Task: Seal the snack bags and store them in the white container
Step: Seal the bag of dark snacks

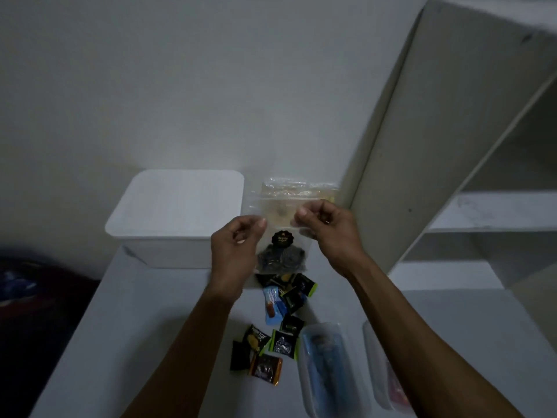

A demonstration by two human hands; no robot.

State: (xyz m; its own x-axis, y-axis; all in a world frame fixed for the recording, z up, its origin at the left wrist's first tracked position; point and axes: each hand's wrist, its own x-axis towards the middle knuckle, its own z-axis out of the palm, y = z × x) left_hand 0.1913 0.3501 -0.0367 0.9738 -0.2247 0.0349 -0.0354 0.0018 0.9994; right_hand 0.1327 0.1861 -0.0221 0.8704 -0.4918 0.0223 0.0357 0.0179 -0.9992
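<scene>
Both hands, left hand (238, 236) and right hand (319, 220), pinch the clear snack bag (281, 236) top, strip running sideways, white container (177, 218) just left.

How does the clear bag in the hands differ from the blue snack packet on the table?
The clear bag is see-through, the blue snack packet opaque. The bag is held up by the left hand and right hand; the packet lies flat, untouched. The bag looks larger.
</scene>
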